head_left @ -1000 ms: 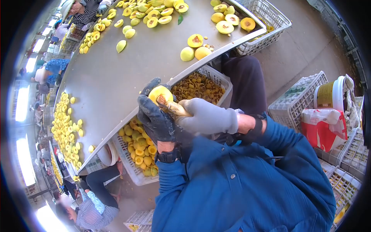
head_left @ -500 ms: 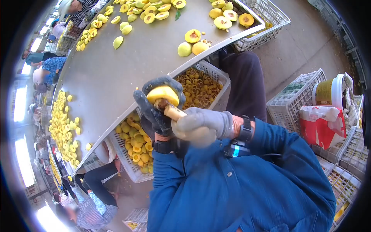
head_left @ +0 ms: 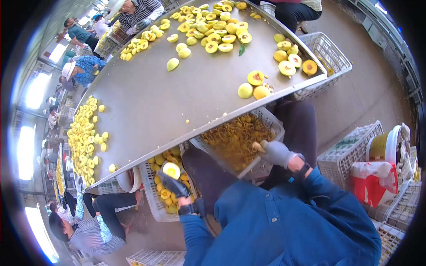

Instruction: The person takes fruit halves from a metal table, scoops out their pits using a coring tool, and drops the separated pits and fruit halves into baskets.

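Observation:
My left hand (head_left: 175, 182), in a dark glove, holds a yellow peach half (head_left: 171, 170), its cut face up, above a white crate of peach halves (head_left: 154, 209) below the table edge. In a grey glove, my right hand (head_left: 277, 154) is closed around a wooden-handled pitting tool (head_left: 258, 147); its working end is blurred. Beneath the tool is a second crate (head_left: 276, 125), full of brown-yellow scooped-out pits and scraps (head_left: 239, 139).
On the metal table (head_left: 146, 102) lie a pile of peach halves (head_left: 84, 137) at left and more halves (head_left: 217, 29) at the far side. Crates (head_left: 350, 150) and a bucket (head_left: 385, 144) stand at my right. Co-workers sit around the table, one person (head_left: 97, 232) at lower left.
My hands have parted: the left went down and left with the peach half over the crate, the right moved right with the tool over the scraps. The view has shifted.

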